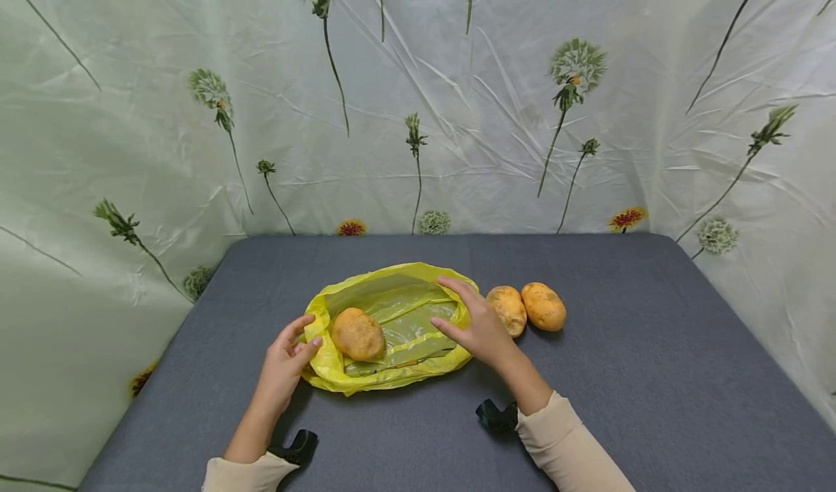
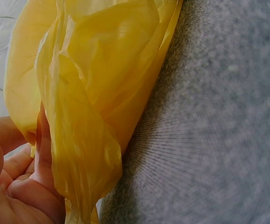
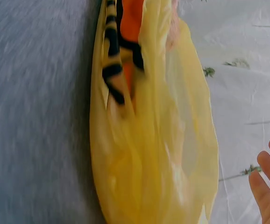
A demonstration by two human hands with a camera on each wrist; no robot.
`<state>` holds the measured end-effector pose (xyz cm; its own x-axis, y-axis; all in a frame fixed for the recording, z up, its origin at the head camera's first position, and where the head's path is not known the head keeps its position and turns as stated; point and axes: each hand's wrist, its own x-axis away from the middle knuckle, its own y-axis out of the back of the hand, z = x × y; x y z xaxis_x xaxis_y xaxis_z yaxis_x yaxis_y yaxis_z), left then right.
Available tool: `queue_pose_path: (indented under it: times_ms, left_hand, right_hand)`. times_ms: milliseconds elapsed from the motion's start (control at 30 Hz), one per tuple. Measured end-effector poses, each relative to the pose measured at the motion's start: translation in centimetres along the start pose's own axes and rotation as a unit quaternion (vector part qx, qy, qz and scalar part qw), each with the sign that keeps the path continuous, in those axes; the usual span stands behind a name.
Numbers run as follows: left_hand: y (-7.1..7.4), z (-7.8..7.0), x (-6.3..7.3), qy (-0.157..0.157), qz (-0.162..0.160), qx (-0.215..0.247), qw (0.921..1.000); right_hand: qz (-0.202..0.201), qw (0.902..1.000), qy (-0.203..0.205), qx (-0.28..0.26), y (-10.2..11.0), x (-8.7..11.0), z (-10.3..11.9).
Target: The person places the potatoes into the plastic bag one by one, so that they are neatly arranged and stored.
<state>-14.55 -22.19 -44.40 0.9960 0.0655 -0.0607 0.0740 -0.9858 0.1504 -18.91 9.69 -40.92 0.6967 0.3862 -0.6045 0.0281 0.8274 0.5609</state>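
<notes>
A yellow plastic bag (image 1: 405, 387) lies on its base with its wide mouth facing up. Inside, toward the left end, sits one potato (image 1: 358, 334). My left hand (image 1: 285, 358) is at the bag's left end, thumb and fingers holding its rim; the left wrist view shows the bag's film (image 2: 86, 154) between them. Over the right end of the mouth is my right hand (image 1: 482, 330), thumb and fingers spread with nothing in them. In the right wrist view its fingers (image 3: 269, 182) stand apart from the bag.
Just right of my right hand, two more potatoes rest side by side, a nearer potato (image 1: 509, 312) partly behind the hand and another potato (image 1: 544, 306). The dark grey table (image 1: 653, 376) meets a flower-printed curtain (image 1: 496, 115) at the back.
</notes>
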Motion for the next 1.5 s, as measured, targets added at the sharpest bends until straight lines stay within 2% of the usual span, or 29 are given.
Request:
queue_pose_path:
  times_ms: [467, 767, 1200, 1500]
  left_hand:
    - [0.1, 0.1, -0.1, -0.002, 0.000, -0.016, 0.9999]
    - [-0.1, 0.0, 0.0, 0.006, -0.002, -0.012, 0.9999]
    - [0.1, 0.3, -0.1, 0.008, -0.004, -0.015, 0.9999]
    - [0.1, 0.2, -0.1, 0.008, -0.002, -0.016, 0.9998]
  right_hand:
    - [-0.034, 0.9981, -0.018, 0.049, 3.1, 1.9, -2.1]
    - [-0.035, 0.9969, -0.038, 0.060, 4.8, 3.0, -3.0]
    - [-0.080, 0.9903, -0.028, 0.110, 7.5, 4.4, -5.0]
    - [-0.103, 0.9868, -0.071, 0.103, 8.6, 5.5, -6.1]
